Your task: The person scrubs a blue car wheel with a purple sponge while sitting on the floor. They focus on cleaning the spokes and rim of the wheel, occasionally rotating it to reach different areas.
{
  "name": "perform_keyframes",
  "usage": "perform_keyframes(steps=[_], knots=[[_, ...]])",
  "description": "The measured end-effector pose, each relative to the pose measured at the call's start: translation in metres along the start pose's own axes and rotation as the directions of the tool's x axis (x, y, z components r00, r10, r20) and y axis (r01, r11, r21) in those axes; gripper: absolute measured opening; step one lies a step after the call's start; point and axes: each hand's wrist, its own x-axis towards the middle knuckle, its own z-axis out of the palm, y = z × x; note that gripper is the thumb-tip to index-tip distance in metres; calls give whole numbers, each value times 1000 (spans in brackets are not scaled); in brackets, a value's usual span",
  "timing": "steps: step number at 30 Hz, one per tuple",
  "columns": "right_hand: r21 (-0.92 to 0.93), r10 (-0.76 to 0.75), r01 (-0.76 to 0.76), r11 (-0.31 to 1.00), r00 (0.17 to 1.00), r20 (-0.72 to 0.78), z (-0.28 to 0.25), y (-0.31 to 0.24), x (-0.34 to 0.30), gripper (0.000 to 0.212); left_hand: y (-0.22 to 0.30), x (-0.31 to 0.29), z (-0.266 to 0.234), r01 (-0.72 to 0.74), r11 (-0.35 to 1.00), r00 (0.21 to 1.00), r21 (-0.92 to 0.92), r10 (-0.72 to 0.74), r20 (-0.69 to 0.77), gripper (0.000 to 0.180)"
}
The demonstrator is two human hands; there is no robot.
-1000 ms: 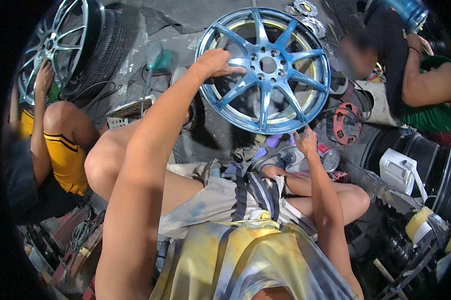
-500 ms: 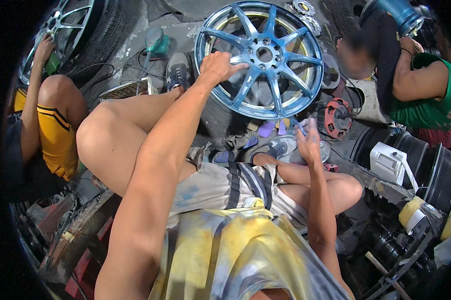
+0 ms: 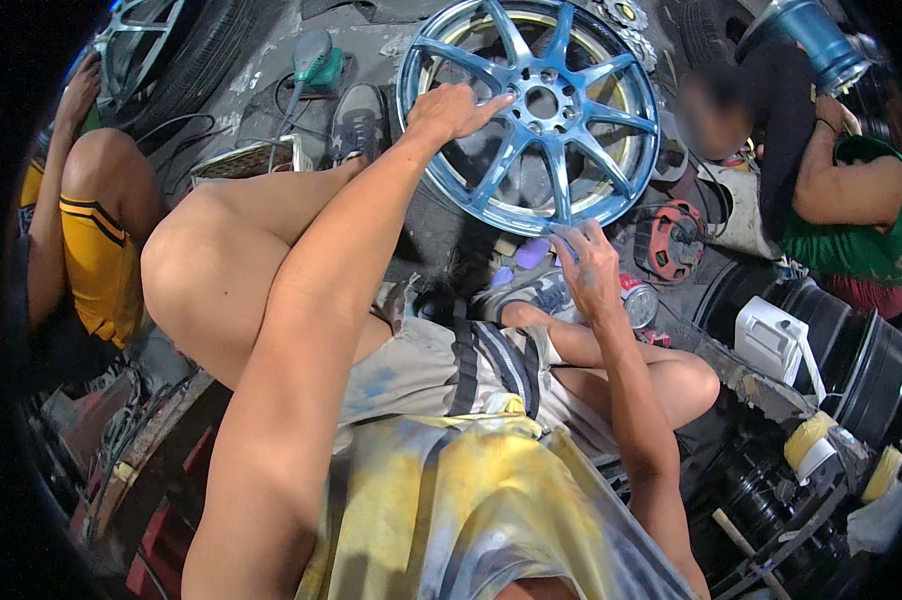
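Observation:
A blue alloy wheel (image 3: 541,150) with pale worn patches on its spokes stands in front of me. My left hand (image 3: 453,112) grips a spoke on its left side, thumb stretched toward the hub and the other fingers partly hidden. At the wheel's lower edge is my right hand (image 3: 589,268), its fingers curled against the rim. Whether a small piece lies within those fingers is hidden. Purple pad pieces (image 3: 532,252) lie on the floor beside the right hand, just below the wheel.
A drink can (image 3: 639,302) and a red round reel-like object (image 3: 676,240) sit right of my right hand. At left are a green-based sander-like tool (image 3: 316,70) and a basket (image 3: 246,165). Co-workers sit on both sides; black wheels (image 3: 821,330) and a white device (image 3: 771,340) lie right.
My right hand has moved up and left to the wheel's lower edge; a blue bit seen at its fingers no longer shows. The left hand stays on the spoke. The can is more visible.

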Motion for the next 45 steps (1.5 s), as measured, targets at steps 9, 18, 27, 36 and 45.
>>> perform_keyframes(steps=[9,18,27,36,45], knots=[[-30,-126,132,991,980,155,7,11,13,26,-7,-2,5,-48,999,993,1,47,-104,94],[-34,-168,175,984,973,160,16,19,21,27,-4,-4,9,-59,998,988,5,59,-143,92],[-53,-131,141,989,979,158,21,17,23,23,-7,-4,11,-69,997,987,-15,66,-149,97],[-7,-160,163,987,972,173,15,14,18,20,-6,-4,10,-69,998,988,15,70,-138,91],[-56,-133,140,989,986,105,15,16,15,20,-7,-4,11,-85,996,986,2,84,-145,90]])
